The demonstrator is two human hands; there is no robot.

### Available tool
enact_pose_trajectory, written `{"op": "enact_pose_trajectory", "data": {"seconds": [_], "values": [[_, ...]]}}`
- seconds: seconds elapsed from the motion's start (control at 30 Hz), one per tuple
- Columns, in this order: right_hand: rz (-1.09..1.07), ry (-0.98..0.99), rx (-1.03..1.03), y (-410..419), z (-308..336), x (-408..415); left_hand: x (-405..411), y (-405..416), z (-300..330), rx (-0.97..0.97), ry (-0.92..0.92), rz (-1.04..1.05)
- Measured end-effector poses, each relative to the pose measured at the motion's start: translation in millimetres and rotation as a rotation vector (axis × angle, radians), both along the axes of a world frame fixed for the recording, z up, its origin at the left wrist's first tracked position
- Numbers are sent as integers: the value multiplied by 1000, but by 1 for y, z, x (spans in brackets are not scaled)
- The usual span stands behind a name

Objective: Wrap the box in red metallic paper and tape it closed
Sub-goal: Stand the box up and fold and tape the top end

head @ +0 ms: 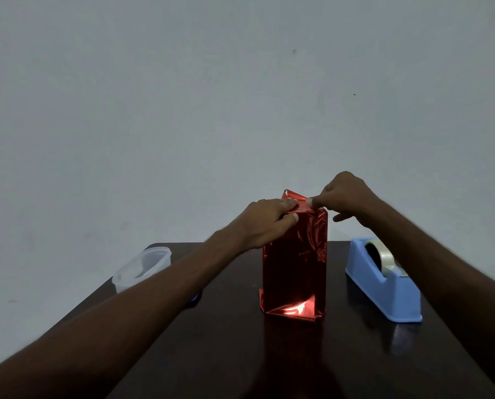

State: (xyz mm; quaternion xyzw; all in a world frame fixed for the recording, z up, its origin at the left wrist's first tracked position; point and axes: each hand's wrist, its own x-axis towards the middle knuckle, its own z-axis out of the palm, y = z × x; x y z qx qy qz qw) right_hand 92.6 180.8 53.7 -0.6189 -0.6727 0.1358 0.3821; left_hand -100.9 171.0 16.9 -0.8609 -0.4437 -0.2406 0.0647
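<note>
The box [295, 263], already sheathed in red metallic paper [306, 243], stands upright on end near the middle of the dark tabletop [226, 347]. A loose flap of the paper sticks up at the box's top edge, and a folded edge juts out along its base.

The left hand [265, 221] lies over the top left corner of the box, its fingers [289, 202] stretched fairly flat across the paper on top and the thumb pressed against the front face just below.

The right hand [345, 197] hovers at the top right corner of the box, thumb and forefinger pinched together at the paper's edge; whether a strip of tape sits between them cannot be told.

To the right of the box, well apart from it, sits a blue tape dispenser [384, 283] loaded with a clear roll. To the left of the box, at the tabletop's edge, is a clear plastic container [142, 267], partly hidden behind the left forearm.
</note>
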Motion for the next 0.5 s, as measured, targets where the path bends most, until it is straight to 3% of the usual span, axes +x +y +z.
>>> {"op": "enact_pose_trajectory", "data": {"seconds": [0.3, 0.5], "values": [[-69, -139, -130, -7, 16, -14, 1, 4, -1, 13, 2, 12], [-5, 16, -222, 2, 14, -14, 2, 2, 0, 10, 3, 9]]}}
